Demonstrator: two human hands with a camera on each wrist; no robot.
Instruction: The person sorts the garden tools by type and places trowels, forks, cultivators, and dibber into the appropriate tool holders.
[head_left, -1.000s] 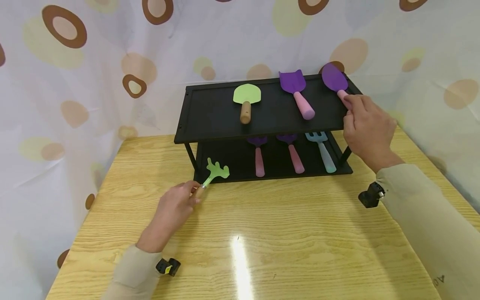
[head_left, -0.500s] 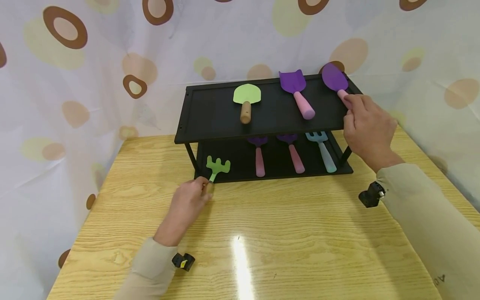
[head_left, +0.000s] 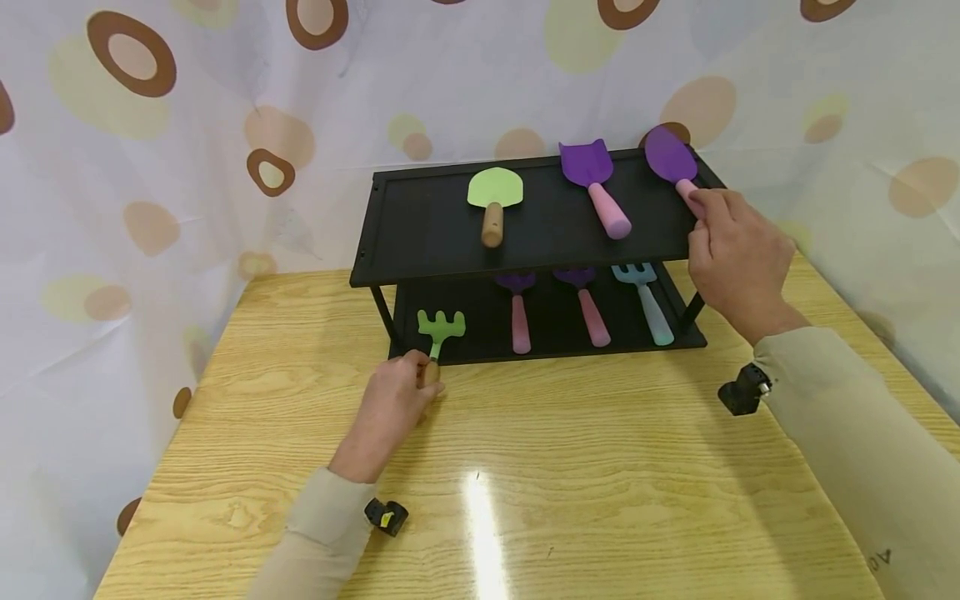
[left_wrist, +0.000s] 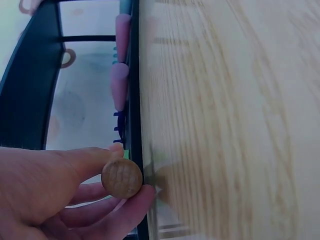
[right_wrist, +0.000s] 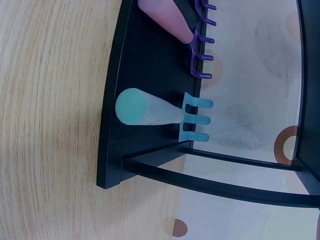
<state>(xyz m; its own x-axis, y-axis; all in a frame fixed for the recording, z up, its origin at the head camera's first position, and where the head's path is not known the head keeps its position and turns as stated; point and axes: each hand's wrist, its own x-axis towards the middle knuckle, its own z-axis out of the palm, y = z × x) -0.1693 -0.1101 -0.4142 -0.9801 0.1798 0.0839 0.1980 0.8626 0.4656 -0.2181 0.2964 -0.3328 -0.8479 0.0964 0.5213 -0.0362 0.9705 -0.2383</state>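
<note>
My left hand pinches the wooden handle of a green hand rake at the front left of the lower shelf. In the left wrist view the round end of that handle sits between thumb and fingers, right at the shelf's front edge. My right hand grips the pink handle of a purple trowel at the right end of the upper shelf. Its blade lies toward the back corner. The right wrist view does not show what this hand holds.
A two-tier black rack stands on the wooden table. On top lie a green shovel and a purple shovel. Below are two pink-handled purple rakes and a blue rake. A patterned curtain hangs behind.
My left hand has moved right and slightly forward with the green rake, which has turned from slanted to nearly straight, tines toward the back. My right hand stays on the purple trowel.
</note>
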